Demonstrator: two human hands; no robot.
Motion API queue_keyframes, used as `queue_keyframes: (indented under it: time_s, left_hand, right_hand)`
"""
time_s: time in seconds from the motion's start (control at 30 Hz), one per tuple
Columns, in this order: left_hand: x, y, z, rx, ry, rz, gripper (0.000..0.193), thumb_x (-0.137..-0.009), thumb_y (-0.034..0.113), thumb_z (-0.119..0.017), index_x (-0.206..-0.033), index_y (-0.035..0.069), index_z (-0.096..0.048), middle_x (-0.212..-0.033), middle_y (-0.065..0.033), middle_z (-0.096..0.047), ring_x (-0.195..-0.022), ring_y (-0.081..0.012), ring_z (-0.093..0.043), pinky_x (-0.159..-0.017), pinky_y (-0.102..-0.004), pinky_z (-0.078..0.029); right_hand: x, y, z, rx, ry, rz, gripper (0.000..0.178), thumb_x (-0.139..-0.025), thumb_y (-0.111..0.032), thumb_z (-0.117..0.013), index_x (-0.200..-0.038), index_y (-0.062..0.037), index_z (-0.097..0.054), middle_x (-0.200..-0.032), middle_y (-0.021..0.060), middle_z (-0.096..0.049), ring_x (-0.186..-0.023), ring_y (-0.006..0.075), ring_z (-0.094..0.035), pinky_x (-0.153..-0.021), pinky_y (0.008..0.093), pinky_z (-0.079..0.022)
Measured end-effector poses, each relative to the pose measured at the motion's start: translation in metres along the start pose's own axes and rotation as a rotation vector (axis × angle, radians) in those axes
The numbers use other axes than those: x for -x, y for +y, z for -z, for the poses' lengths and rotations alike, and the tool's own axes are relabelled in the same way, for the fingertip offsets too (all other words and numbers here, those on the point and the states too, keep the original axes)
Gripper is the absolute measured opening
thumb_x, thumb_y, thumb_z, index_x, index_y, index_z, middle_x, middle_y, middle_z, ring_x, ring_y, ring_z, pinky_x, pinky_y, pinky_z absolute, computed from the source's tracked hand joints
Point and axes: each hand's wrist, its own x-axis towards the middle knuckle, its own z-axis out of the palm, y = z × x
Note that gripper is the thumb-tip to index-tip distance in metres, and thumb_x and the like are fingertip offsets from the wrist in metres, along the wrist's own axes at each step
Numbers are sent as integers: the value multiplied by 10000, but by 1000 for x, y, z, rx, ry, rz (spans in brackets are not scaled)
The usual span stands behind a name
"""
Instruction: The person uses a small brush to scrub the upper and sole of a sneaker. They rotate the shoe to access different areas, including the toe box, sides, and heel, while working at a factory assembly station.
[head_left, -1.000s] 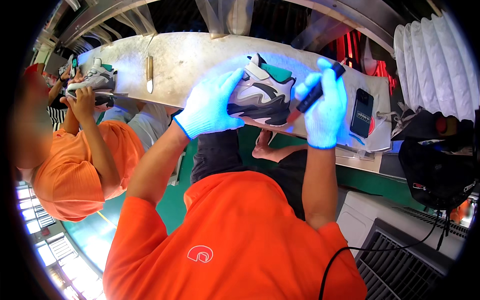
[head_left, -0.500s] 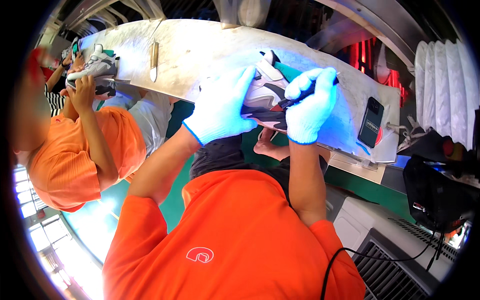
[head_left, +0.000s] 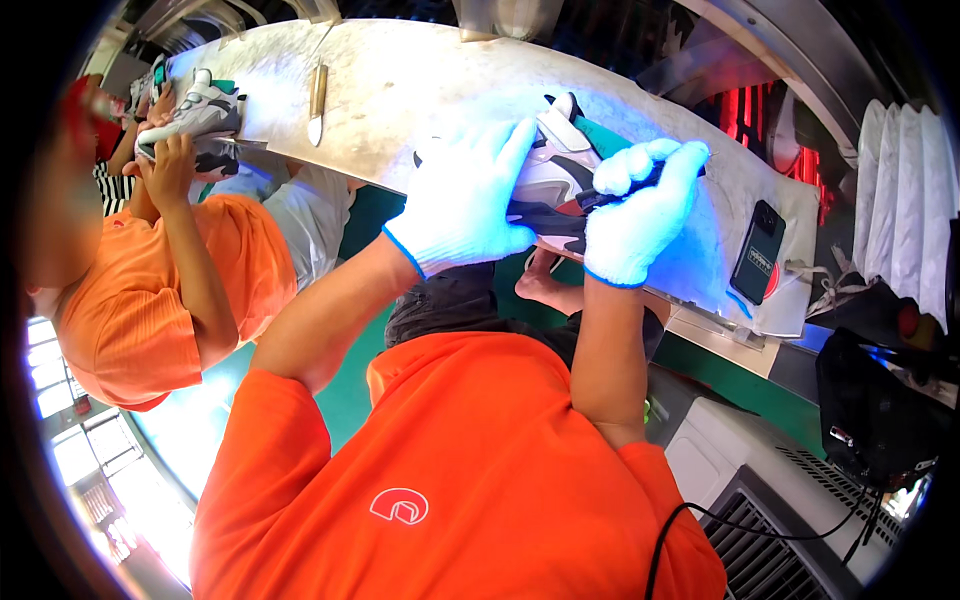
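A white, grey and black sneaker [head_left: 560, 172] with a green lining lies on its side under my hands at the table's near edge. My left hand [head_left: 462, 208], in a white knit glove with a blue cuff, grips its left part, fingers over the upper and thumb by the sole. Also gloved, my right hand [head_left: 640, 215] is closed round a dark pen-like tool [head_left: 597, 199]. The tool's near end meets the sneaker's side just above the sole; its exact tip is too small to make out. My left hand hides much of the sneaker.
A wooden-handled blade tool [head_left: 317, 104] lies on the pale worktable [head_left: 400, 75]. To the right are a black phone [head_left: 758, 252] and a black bag [head_left: 872, 405]. At left a person in orange [head_left: 195, 290] holds another sneaker [head_left: 207, 112]. A grey-white machine [head_left: 745, 445] stands below right.
My whole view has shifted slightly, so the table things appear a little further right. Both hands keep their holds on the sneaker and the tool, the tool still against the sneaker's side.
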Motion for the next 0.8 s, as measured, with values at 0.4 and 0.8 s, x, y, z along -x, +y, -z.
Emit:
queue_keyframes:
  time_s: [0.4,0.8]
  left_hand:
    - [10,1,-9,-60,126,-47,1062,-742,406,-907,-1643,47,-474,-1479,-231,-658,-1346,-423,-665,-1099,-588,-509]
    - [5,-6,-7,-12,79,-72,1025,-763,428,-918,-1624,63,-499,-1417,-228,-676,-1275,-446,-692,-1061,-533,-558]
  right_hand:
    - [3,-2,-19,152,151,71,434,-1190,-421,-564,-905,-94,-587,-698,13,-553,-548,158,-538,-507,325,-466]
    - [-25,-12,18,-47,-251,-154,458,-1164,-546,-585,-981,-130,-639,-743,8,-551,-590,163,-502,-538,346,-400]
